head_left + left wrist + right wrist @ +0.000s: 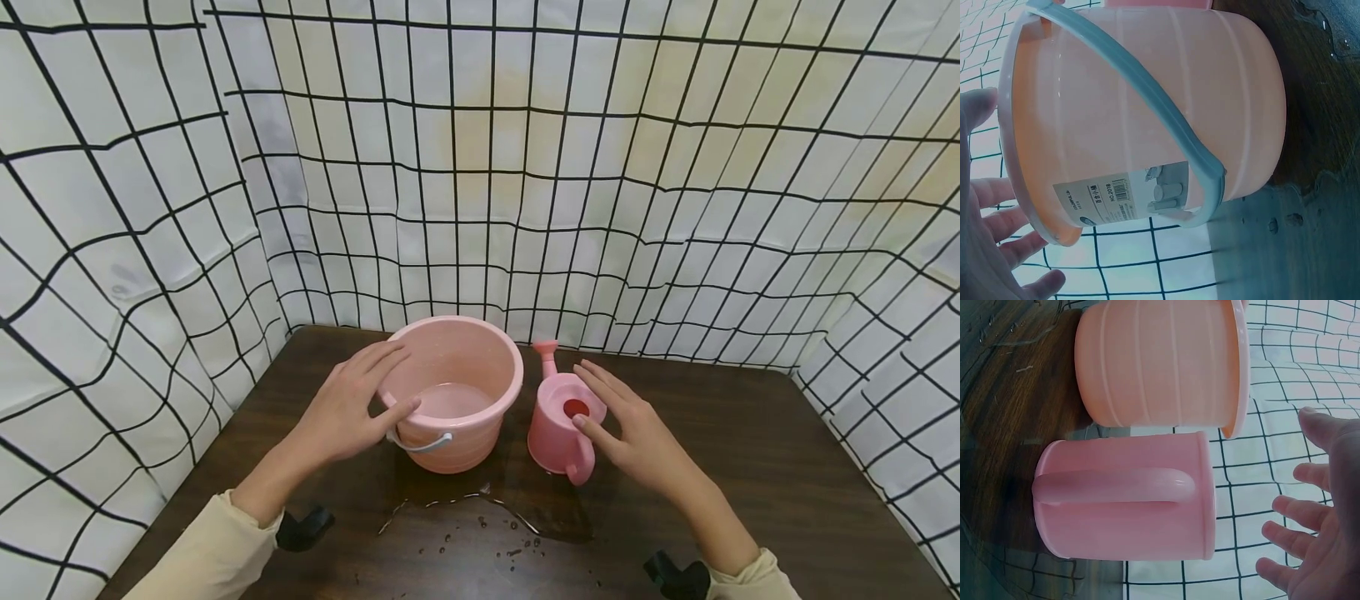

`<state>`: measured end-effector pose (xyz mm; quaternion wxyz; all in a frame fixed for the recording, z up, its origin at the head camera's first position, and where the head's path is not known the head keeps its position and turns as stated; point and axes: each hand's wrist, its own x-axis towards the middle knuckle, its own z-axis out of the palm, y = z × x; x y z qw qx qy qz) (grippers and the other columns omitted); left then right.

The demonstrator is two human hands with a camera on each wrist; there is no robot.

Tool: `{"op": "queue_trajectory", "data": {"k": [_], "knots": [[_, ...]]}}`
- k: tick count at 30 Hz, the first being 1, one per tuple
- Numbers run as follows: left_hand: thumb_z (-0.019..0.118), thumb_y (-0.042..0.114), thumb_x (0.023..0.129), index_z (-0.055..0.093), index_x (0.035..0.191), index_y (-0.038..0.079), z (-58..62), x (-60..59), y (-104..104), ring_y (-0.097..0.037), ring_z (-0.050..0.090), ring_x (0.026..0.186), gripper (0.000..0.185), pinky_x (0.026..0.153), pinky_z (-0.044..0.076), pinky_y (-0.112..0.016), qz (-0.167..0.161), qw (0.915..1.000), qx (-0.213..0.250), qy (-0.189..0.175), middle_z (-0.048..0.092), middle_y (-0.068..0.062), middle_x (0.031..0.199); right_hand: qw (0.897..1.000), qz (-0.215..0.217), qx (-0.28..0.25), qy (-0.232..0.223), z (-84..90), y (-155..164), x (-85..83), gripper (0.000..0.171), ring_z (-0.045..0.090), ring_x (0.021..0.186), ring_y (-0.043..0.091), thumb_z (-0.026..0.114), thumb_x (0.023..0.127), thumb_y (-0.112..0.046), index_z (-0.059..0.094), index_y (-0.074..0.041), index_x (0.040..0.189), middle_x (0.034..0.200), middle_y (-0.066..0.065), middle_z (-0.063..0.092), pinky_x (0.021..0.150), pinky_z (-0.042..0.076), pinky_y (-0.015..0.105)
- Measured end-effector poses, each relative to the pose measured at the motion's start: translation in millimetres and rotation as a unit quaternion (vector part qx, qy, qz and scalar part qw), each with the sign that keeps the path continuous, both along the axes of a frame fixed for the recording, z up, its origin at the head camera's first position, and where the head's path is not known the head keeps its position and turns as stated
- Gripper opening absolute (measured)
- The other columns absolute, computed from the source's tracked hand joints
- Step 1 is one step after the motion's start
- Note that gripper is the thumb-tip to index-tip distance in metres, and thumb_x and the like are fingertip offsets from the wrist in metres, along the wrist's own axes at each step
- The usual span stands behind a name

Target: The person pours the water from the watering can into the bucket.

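Note:
A light pink bucket stands upright on the dark wooden table, with a little water in its bottom. Its pale blue-grey handle hangs down the near side, and a paper label shows on its wall. My left hand is spread at the bucket's left rim; whether it touches the rim I cannot tell. To the bucket's right stands a pink watering can, its spout pointing away and its handle toward me. Over the can's right side hovers my right hand, fingers extended, gripping nothing.
Spilled water lies in a puddle in front of the bucket and can, with several drops nearer me. The table is bounded at the back and sides by white sheeting with a black grid.

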<state>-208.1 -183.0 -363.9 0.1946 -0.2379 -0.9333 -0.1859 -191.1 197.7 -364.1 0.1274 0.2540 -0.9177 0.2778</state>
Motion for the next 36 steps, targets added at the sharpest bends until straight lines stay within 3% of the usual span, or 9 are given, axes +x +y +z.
{"op": "queue_trajectory", "data": {"k": [6,17,30,36], "knots": [[0.066,0.041,0.087,0.048,0.142,0.013,-3.6,-0.1,-3,-0.029,0.036,0.139,0.064,0.101,0.036,-0.061,0.004,0.9997,0.023,-0.003,0.043,-0.008,0.150,1.000,-0.010,-0.006,-0.008,-2.8,0,1.5,0.066,0.036,0.142,0.031,0.065,0.091,-0.035,0.037,-0.028,0.150,0.155,0.004,0.037,0.104,0.040,0.060],[0.066,0.043,0.087,0.047,0.143,0.013,-8.9,-0.2,-5,-0.030,0.036,0.140,0.066,0.102,0.034,-0.066,0.020,0.9986,0.046,-0.019,0.042,-0.007,0.150,0.999,-0.025,-0.023,-0.007,-9.7,3,1.6,0.067,0.038,0.142,0.031,0.066,0.091,-0.034,0.036,-0.029,0.150,0.155,0.004,0.038,0.106,0.038,0.059],[0.066,0.041,0.088,0.047,0.143,0.012,-14.5,-0.2,-7,-0.031,0.036,0.139,0.065,0.099,0.034,-0.070,0.025,0.9959,0.084,-0.019,0.042,-0.008,0.150,0.999,-0.026,-0.037,0.000,-19.4,1,3.1,0.065,0.041,0.139,0.032,0.066,0.091,-0.031,0.038,-0.022,0.149,0.153,0.007,0.041,0.104,0.040,0.058],[0.066,0.040,0.088,0.047,0.142,0.011,-15.1,-3.0,-5,-0.031,0.034,0.141,0.064,0.105,0.033,-0.065,0.023,0.9930,0.114,-0.019,0.040,-0.008,0.152,0.998,-0.035,-0.053,0.008,-23.5,0,0.9,0.064,0.043,0.138,0.033,0.066,0.091,-0.028,0.039,-0.019,0.149,0.152,0.009,0.042,0.104,0.040,0.057]]}}
